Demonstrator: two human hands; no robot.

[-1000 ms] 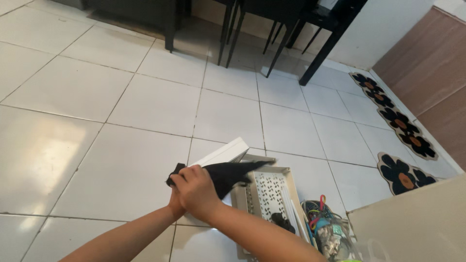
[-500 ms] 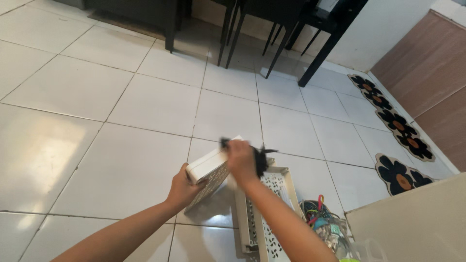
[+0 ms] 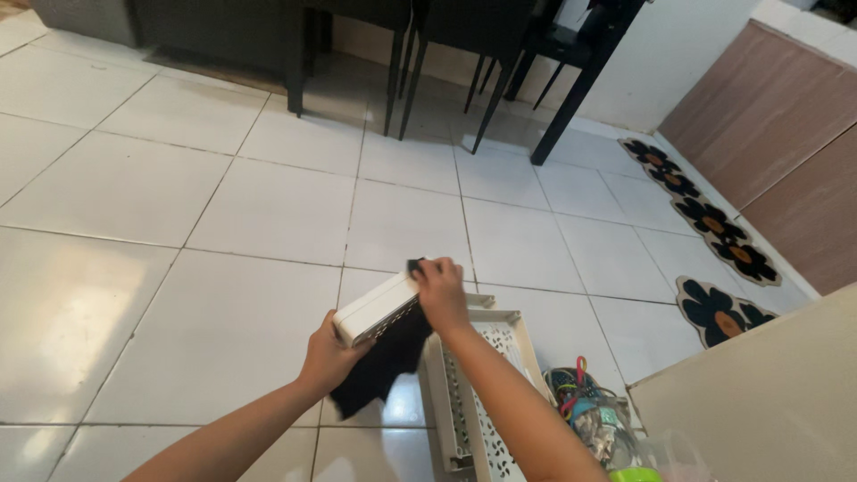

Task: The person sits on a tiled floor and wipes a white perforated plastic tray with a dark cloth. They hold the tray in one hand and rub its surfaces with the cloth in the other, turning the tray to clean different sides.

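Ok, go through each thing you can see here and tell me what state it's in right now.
White box: off the floor, tilted, held at both ends.
Black cloth: hanging under the box.
Left hand: gripping the box's near end.
Right hand: on the box's far end, pressing cloth there.
White perforated tray: on the floor tiles, appears empty.
Bundle of cables: heaped on the floor beside the tray.
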